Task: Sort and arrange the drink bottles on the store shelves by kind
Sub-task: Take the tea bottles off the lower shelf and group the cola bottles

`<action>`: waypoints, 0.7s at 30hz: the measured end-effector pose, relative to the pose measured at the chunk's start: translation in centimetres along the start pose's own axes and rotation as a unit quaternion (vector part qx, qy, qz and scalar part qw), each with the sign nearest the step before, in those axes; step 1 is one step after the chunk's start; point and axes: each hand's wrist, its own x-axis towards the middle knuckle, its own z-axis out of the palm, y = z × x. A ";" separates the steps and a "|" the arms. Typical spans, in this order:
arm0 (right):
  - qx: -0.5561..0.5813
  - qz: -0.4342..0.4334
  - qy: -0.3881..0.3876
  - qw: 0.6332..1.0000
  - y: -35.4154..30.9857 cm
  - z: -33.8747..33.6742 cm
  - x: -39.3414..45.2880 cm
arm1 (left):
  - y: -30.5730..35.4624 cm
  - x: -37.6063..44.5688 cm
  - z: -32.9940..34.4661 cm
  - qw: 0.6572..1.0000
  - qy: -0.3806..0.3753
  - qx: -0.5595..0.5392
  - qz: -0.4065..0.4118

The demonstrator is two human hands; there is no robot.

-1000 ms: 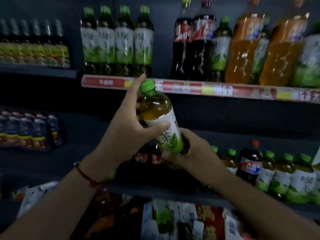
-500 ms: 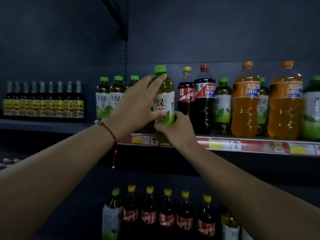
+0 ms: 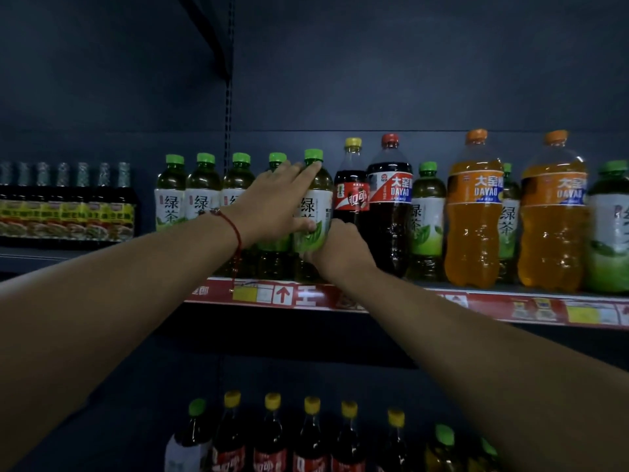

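While both hands, the left hand [image 3: 272, 202] and right hand [image 3: 335, 248], clasp the green tea bottle [image 3: 315, 206] with curled fingers, it stands on the shelf [image 3: 408, 301] ending a green tea row. Farther right, tea, cola and orange bottles are mixed, so much sorting seems left.

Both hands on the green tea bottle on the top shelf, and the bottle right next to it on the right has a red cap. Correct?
One error. In the head view, both hands, left hand and right hand, hold the green tea bottle, but its right-hand neighbour, the small cola bottle, has a yellow cap. The red cap is on the larger Dayao cola bottle beyond.
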 end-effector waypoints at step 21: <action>-0.273 -0.040 -0.039 0.960 -4.1 -10.7 10.9 | -0.2 1.4 1.7 0.994 -0.037 0.100 0.002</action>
